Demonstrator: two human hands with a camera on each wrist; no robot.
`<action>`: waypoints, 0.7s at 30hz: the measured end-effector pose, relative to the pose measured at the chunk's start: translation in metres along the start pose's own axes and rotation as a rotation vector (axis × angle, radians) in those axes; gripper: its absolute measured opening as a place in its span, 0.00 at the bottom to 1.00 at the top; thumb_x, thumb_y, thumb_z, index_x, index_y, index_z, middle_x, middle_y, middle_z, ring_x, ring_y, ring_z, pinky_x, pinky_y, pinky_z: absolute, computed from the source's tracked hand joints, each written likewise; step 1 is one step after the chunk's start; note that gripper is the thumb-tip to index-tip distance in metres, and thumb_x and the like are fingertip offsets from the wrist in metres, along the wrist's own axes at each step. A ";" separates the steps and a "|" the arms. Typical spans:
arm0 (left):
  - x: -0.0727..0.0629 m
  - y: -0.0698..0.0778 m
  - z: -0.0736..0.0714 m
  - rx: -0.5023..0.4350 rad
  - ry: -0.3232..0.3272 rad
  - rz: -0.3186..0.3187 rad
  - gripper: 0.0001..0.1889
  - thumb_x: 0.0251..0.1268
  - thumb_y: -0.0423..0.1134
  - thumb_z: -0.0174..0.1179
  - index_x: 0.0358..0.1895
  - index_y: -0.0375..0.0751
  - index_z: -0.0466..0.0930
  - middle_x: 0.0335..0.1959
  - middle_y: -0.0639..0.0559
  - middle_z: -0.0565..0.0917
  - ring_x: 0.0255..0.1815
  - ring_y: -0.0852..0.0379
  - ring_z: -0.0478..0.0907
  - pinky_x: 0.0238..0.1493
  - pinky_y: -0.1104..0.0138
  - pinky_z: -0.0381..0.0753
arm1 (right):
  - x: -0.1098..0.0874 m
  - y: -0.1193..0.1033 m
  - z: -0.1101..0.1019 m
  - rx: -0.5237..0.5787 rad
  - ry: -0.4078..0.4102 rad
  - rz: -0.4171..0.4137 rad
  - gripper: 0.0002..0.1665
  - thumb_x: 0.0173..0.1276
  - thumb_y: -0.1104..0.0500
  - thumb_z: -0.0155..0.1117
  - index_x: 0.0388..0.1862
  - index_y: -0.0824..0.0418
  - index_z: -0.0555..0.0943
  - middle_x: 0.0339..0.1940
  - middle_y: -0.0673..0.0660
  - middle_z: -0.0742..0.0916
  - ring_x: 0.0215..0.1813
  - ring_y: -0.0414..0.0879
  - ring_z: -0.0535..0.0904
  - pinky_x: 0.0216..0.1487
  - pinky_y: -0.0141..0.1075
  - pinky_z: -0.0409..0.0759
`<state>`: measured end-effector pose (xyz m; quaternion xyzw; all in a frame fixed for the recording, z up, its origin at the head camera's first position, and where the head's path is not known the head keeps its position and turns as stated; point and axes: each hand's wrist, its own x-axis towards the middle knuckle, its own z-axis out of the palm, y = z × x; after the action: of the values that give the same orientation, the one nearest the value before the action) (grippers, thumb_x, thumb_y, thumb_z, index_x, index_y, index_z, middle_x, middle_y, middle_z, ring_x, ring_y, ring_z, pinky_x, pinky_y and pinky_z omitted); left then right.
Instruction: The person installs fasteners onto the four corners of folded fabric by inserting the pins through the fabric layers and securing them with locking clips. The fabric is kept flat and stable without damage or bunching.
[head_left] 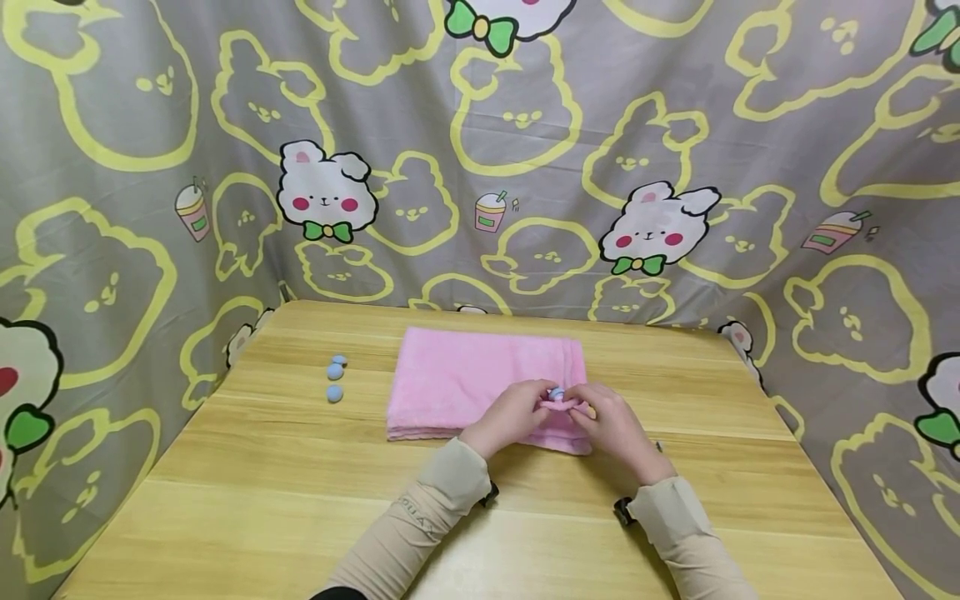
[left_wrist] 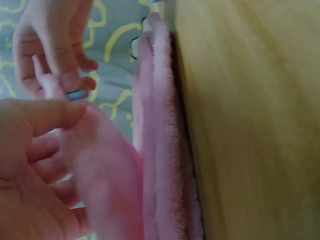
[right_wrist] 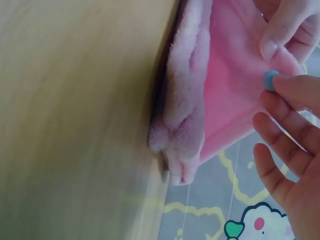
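A folded pink plush cloth (head_left: 465,375) lies on the wooden table, its near right part lifted. My left hand (head_left: 513,417) pinches the raised edge between thumb and fingers, and the left wrist view shows the cloth (left_wrist: 100,165) hanging from that grip. Opposite it, my right hand (head_left: 615,425) holds a small round blue button-like piece (right_wrist: 270,81) between thumb and index finger, against the lifted cloth. The other right fingers are spread loosely in the right wrist view. From above, the blue piece (head_left: 557,393) shows between the two hands; its underside is hidden.
Left of the cloth, three small blue round pieces (head_left: 334,393) sit in a short row on the wooden table (head_left: 225,500). A grey curtain (head_left: 420,100) with yellow and white cartoon figures hangs behind the table and along both sides.
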<state>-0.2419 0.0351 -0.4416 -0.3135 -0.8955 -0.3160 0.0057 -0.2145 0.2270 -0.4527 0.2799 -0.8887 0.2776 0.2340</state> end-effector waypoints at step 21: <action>0.004 -0.024 -0.015 -0.326 0.295 -0.212 0.12 0.72 0.39 0.55 0.47 0.39 0.85 0.44 0.45 0.88 0.41 0.54 0.81 0.47 0.63 0.81 | -0.002 0.023 -0.049 -0.073 0.115 0.155 0.11 0.62 0.67 0.68 0.45 0.61 0.82 0.34 0.55 0.87 0.38 0.47 0.81 0.38 0.46 0.80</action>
<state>-0.2614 0.0141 -0.4418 -0.1648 -0.8499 -0.4977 0.0523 -0.2144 0.2744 -0.4263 0.1853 -0.9022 0.2780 0.2726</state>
